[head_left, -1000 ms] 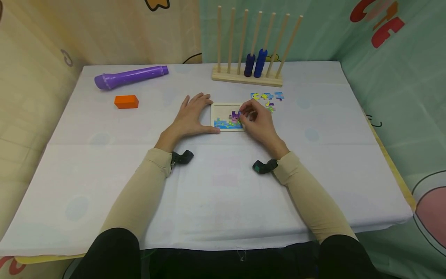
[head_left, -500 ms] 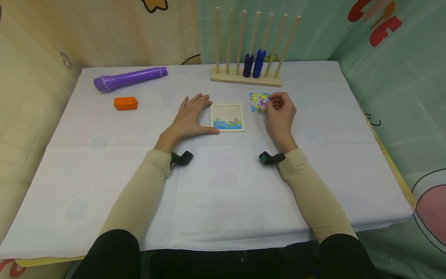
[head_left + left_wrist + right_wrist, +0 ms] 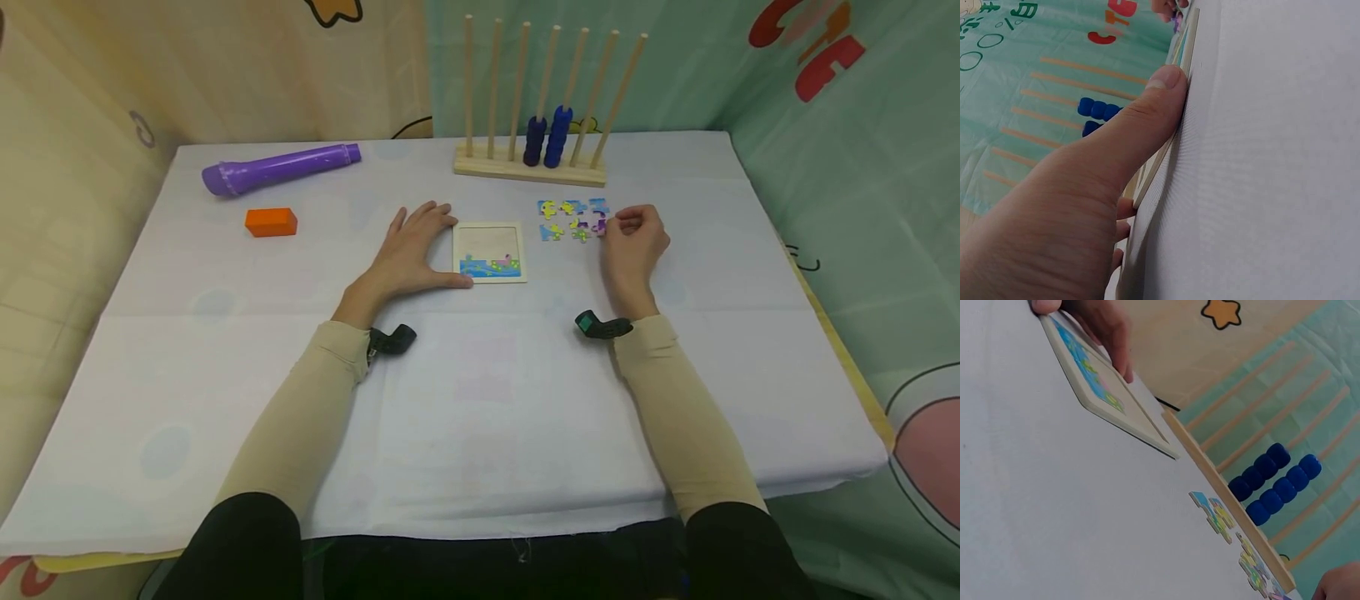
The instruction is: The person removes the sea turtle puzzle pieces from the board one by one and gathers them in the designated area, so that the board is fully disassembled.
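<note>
A shallow wooden puzzle tray (image 3: 522,250) lies on the table with a strip of blue and green picture along its near side. My left hand (image 3: 405,254) rests at the tray's left side, thumb at the near corner and fingers spread at the far one; the left wrist view shows the thumb (image 3: 1163,94) against its edge. To the right of the tray, my right hand (image 3: 636,254) pinches a purple puzzle piece (image 3: 599,227) down at the table. Several loose puzzle pieces (image 3: 552,232) lie beside it in two rough rows; the right wrist view shows colourful pieces (image 3: 1254,569) too.
Behind the pieces stands a wooden peg rack (image 3: 528,172) with blue beads (image 3: 558,137) on two of its rods. An orange block (image 3: 271,222) and a purple toy microphone (image 3: 281,169) lie at the back left. White cloth (image 3: 480,433) covers the table.
My right hand has moved right from above the tray, carrying the purple puzzle piece past the loose pieces to their right end. The left hand has stayed at the tray.
</note>
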Demonstrator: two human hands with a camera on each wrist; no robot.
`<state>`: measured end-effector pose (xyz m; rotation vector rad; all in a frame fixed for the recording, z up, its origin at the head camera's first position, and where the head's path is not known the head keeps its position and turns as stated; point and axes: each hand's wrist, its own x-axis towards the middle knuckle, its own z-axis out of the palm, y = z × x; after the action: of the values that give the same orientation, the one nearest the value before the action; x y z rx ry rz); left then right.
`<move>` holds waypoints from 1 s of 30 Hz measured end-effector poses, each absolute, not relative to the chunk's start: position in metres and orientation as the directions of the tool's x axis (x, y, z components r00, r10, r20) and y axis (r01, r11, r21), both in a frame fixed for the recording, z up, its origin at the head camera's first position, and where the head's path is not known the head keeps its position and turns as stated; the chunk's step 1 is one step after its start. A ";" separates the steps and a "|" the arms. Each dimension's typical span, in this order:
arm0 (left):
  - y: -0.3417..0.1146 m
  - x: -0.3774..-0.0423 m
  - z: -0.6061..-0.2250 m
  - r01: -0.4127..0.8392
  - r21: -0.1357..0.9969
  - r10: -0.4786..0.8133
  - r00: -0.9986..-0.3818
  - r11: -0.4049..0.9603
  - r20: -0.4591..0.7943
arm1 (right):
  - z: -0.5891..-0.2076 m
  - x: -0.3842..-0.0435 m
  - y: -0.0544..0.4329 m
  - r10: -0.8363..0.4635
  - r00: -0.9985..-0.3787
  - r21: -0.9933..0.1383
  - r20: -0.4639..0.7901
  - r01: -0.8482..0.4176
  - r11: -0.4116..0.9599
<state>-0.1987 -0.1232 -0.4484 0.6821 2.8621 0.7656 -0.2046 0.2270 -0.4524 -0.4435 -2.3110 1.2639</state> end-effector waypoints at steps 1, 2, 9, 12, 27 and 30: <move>-0.123 -0.199 -0.448 0.397 0.496 0.448 -0.894 0.772 0.018 | -0.452 -0.205 0.228 0.478 -0.843 -0.837 0.248 0.062 0.544; -0.123 -0.199 -0.448 0.398 0.497 0.449 -0.893 0.772 0.017 | -0.453 -0.204 0.229 0.468 -0.846 -0.823 0.256 0.064 0.565; -0.121 -0.199 -0.448 0.399 0.497 0.452 -0.892 0.770 0.017 | -0.454 -0.204 0.228 0.422 -0.852 -0.768 0.309 0.039 0.640; -0.121 -0.199 -0.449 0.400 0.493 0.452 -0.892 0.773 0.014 | -0.455 -0.203 0.224 0.380 -0.866 -0.779 0.325 -0.017 0.627; -0.123 -0.199 -0.448 0.397 0.496 0.449 -0.893 0.772 0.016 | -0.454 -0.192 0.183 0.129 -0.897 -0.747 0.423 -0.265 0.610; -0.123 -0.198 -0.448 0.396 0.496 0.447 -0.894 0.773 0.018 | -0.452 -0.188 0.175 0.058 -0.919 -0.756 0.389 -0.283 0.591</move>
<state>-0.1983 -0.1230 -0.4477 0.6828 2.8619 0.7658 -0.1880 0.1750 -0.4519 0.1813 -2.4485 1.2583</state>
